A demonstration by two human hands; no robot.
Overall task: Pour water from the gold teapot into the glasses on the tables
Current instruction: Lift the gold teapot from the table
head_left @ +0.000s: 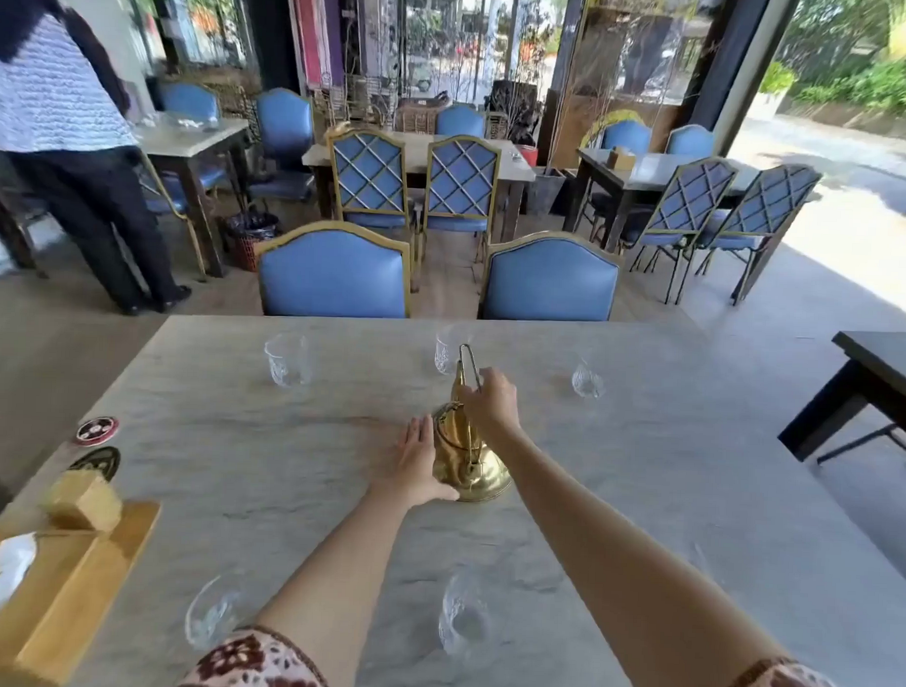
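Two hands meet the gold teapot [467,462] mid-table: the right hand [490,401] grasps its raised handle from above, the left hand [418,463] lies flat-fingered against its side, glasses [288,360] standing beyond the grip.

You've got the teapot [467,459] mid-table [231,464], your left hand [418,463] touching its left side, your right hand [490,398] on its raised handle. Three glasses line the far edge: left [287,359], middle [448,354], right [587,381]. Two more, [214,610] and [462,621], stand by the near edge. A wooden tray [73,576] sits at the near left corner.
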